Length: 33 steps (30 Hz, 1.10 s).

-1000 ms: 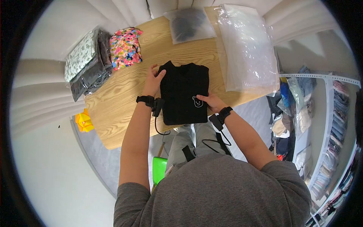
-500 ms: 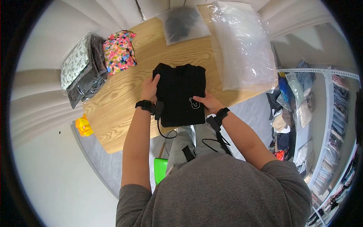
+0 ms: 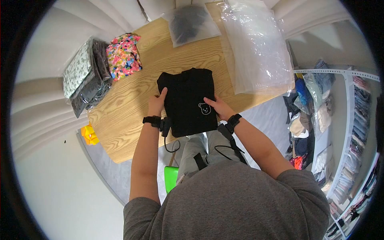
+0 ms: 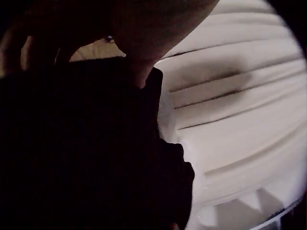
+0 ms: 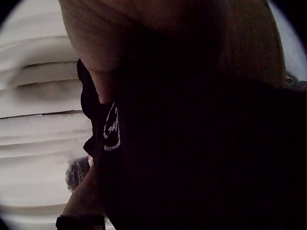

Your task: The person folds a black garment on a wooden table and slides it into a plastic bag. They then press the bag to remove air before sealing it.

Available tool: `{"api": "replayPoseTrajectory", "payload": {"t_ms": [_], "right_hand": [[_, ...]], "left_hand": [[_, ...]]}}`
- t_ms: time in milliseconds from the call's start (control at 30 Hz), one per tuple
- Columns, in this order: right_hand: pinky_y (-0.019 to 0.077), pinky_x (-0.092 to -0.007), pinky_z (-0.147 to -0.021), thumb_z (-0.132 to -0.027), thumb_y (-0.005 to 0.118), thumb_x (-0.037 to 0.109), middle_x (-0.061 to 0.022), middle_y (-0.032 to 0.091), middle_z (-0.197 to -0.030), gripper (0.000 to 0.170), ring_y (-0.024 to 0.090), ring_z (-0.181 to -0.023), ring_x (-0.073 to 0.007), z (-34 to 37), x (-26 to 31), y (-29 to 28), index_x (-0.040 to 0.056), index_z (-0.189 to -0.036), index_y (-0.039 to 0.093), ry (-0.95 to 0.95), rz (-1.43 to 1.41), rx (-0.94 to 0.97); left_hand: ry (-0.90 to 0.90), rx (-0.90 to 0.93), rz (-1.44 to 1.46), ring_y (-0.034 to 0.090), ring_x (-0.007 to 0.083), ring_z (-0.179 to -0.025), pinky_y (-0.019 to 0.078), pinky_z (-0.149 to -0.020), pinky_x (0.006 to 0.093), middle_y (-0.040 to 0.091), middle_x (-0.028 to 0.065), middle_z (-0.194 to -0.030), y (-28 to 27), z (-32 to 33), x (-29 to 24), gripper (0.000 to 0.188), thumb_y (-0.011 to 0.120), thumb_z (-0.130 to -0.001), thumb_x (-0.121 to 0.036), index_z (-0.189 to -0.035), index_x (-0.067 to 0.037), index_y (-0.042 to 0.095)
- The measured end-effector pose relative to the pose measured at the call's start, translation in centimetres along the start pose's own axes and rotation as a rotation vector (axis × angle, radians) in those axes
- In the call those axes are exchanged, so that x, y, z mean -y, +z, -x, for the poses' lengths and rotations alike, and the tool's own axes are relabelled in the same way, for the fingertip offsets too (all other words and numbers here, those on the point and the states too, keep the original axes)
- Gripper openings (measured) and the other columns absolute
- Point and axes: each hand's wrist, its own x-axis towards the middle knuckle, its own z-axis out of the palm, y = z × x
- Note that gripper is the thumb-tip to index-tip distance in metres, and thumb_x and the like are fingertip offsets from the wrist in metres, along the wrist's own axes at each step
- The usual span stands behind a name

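A folded black garment (image 3: 186, 96) with a white bear-face outline (image 3: 205, 109) is held between both hands at the table's near edge. The left hand (image 3: 157, 103) grips its left side, thumb on top and fingers beneath. On the right side the right hand (image 3: 220, 108) grips it, its thumb beside the bear outline. In the left wrist view the left hand (image 4: 144, 28) has its thumb over the dark cloth (image 4: 86, 143). The right wrist view shows the right hand (image 5: 110, 38) with its thumb tip by the white outline (image 5: 112, 132).
On the wooden table (image 3: 132, 132) lie a floral cloth bundle (image 3: 124, 56), bagged garments (image 3: 82, 72) at the left, a frosted bag (image 3: 191, 25) with dark contents at the back, and clear plastic bags (image 3: 258, 50) at the right. Shelving (image 3: 346, 116) with clothes stands at far right.
Both hands have moved slightly left and the garment with them, tilting a little. The left hand has slid lower along its side. The table and bags have shifted slightly left in the view.
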Motion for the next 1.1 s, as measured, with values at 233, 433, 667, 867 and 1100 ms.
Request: {"api": "replayPoseTrajectory", "payload": {"t_ms": [233,433,667,867,1100], "right_hand": [[0.0425,-0.0331,-0.09,-0.085,0.058,0.042,-0.0088,0.051,-0.123,0.063,0.049,-0.11,-0.0194,-0.7,-0.1,-1.0,0.0043,-0.13,0.038,0.174,-0.15,0.021],[0.0448,-0.0337,-0.087,-0.083,0.055,0.052,-0.0066,0.056,-0.118,0.066,0.054,-0.103,-0.0201,0.0,1.5,-0.4,0.0055,-0.128,0.043,0.259,-0.154,0.047],[0.0438,-0.0344,-0.086,-0.083,0.059,0.044,-0.0152,0.056,-0.114,0.062,0.054,-0.101,-0.0241,-1.7,-0.8,-0.7,-0.0024,-0.123,0.045,-0.025,0.062,-0.191],[0.0442,-0.0322,-0.084,-0.077,0.064,0.024,-0.0152,0.058,-0.106,0.048,0.056,-0.097,-0.0234,2.6,2.8,-8.6,-0.0024,-0.115,0.048,-0.271,0.454,-0.571],[0.0438,-0.0277,-0.06,-0.078,0.061,0.014,-0.0062,0.057,-0.081,0.023,0.054,-0.071,-0.0149,0.2,1.0,-26.0,0.0019,-0.097,0.057,-0.376,0.603,-0.974]], "left_hand": [[-0.122,0.378,0.86,0.048,0.0255,-0.112,0.0382,-0.095,0.0335,0.046,0.0152,-0.127,3.3,0.3,3.6,0.071,0.057,-0.084,-0.045,-0.129,0.005,0.036],[0.107,0.462,0.823,0.046,0.0259,-0.116,0.0356,-0.098,0.0336,0.043,0.014,-0.132,4.2,2.9,4.8,0.062,0.058,-0.087,-0.033,-0.132,0.002,0.033],[0.337,0.072,0.362,0.052,0.0278,-0.107,0.0387,-0.094,0.0341,0.054,0.0178,-0.118,5.4,2.1,5.1,0.057,0.064,-0.083,-0.028,-0.123,0.007,0.042],[0.575,-0.397,-0.164,0.035,0.0411,-0.12,0.0288,-0.1,0.0427,0.035,0.0275,-0.13,4.9,5.9,4.9,0.073,0.07,-0.072,-0.018,-0.13,0.003,0.031],[0.813,-0.322,-0.209,0.028,0.0401,-0.125,0.0234,-0.103,0.0479,0.026,0.0233,-0.138,6.3,12.7,2.6,0.057,0.06,-0.076,-0.007,-0.128,-0.003,0.038]]}}
